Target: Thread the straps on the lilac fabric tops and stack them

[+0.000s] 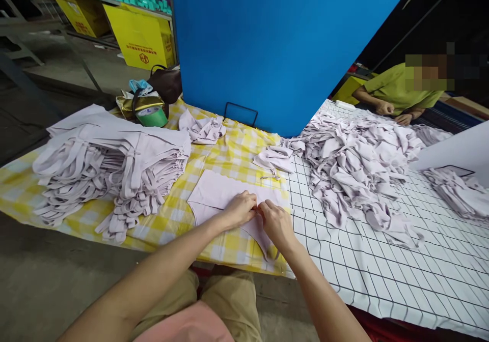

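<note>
A pale lilac garment [214,192] lies spread flat on the yellow checked cloth in front of me, with a narrow part reaching toward the table's front edge. My left hand [242,208] rests on it, its fingers pinched together at the garment's right part. Close against it, my right hand [274,222] is also closed, pinching the same spot from the other side. The fingertips of both hands nearly meet, and the bit of fabric between them is mostly hidden. Left of my hands stands a thick stack of matching lilac garments [118,148] with straps hanging down.
A tall blue panel [267,47] rises behind the work spot. On the white grid cloth [344,265] to the right lies a loose heap of lilac garments [359,153]. A green tape roll [152,116] sits behind the stack. Across the table is another person [405,90].
</note>
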The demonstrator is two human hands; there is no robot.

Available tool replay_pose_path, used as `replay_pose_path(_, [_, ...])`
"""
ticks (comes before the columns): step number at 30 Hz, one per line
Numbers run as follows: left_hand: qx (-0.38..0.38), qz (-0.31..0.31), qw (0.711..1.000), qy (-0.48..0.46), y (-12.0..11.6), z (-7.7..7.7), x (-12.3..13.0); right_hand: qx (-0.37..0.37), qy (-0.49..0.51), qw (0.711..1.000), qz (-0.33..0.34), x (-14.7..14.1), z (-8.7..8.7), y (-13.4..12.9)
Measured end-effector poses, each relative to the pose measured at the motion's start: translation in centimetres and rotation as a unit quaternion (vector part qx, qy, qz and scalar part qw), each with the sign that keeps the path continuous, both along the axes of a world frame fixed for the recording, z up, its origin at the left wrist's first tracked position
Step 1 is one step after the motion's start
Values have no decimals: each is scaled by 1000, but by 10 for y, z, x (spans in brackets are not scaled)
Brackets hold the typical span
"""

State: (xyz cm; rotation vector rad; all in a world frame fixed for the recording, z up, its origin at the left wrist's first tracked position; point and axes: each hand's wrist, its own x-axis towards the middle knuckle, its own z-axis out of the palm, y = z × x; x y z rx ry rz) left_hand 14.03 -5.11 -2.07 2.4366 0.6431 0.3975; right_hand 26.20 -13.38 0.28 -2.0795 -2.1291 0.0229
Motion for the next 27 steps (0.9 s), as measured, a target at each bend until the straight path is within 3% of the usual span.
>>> replay_pose_path(8, [-13,1,1000,1,-1,2,-2,18,163,980,-112,-10,7,-13])
replay_pose_path(10, [-22,-10,1000,-6,-1,3,-6,-3,304,938,-168,-13,15,-30])
replay_pose_path(13, [-26,-51,998,-17,-1,4,-17,-18,531,817,-226,-22,24,-64])
replay_pose_path(14, [-22,-66,997,-18,-1,5,-21,-10,566,790,-236,-26,24,-77])
replay_pose_path(17, [-6,-91,996,-15,-3,7,-30,27,592,754,-283,-40,16,-112])
replay_pose_path(21, [6,-89,996,7,-7,13,-32,57,581,741,-332,-56,-7,-143])
replay_pose_path(25, [-25,-90,996,17,-6,22,-39,85,529,772,-342,-65,-27,-163])
replay_pose_path(27, [-41,-51,998,15,-2,24,-52,80,511,786,-338,-72,-36,-170])
